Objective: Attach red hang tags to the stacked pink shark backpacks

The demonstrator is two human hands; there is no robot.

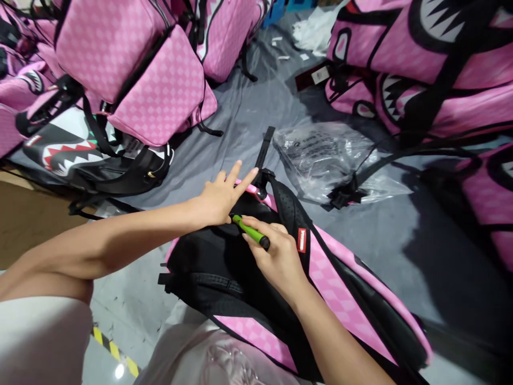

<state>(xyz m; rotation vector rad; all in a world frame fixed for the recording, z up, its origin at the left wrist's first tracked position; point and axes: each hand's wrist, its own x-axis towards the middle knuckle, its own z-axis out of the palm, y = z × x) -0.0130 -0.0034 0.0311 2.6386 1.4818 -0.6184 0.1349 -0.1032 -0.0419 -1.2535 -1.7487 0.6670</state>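
Note:
A black and pink backpack (340,299) lies in front of me with its black back panel and shoulder straps facing up. My right hand (276,256) is closed around a green pen-shaped tool with a black end (252,232), its far tip close to the panel near my left hand. My left hand (224,198) rests on the bag's far edge, fingers spread and thumb by the tool's tip. Just beyond the fingers a black buckle and strap (263,171) stick out. A small red label (302,240) sits on one shoulder strap.
Pink checkered bags (160,85) are piled at the left, above a black bag with shark teeth (80,152). More pink bags (420,69) are stacked at the right. A clear plastic bag (320,155) lies on the grey cloth (240,128); a cardboard box (32,214) stands at left.

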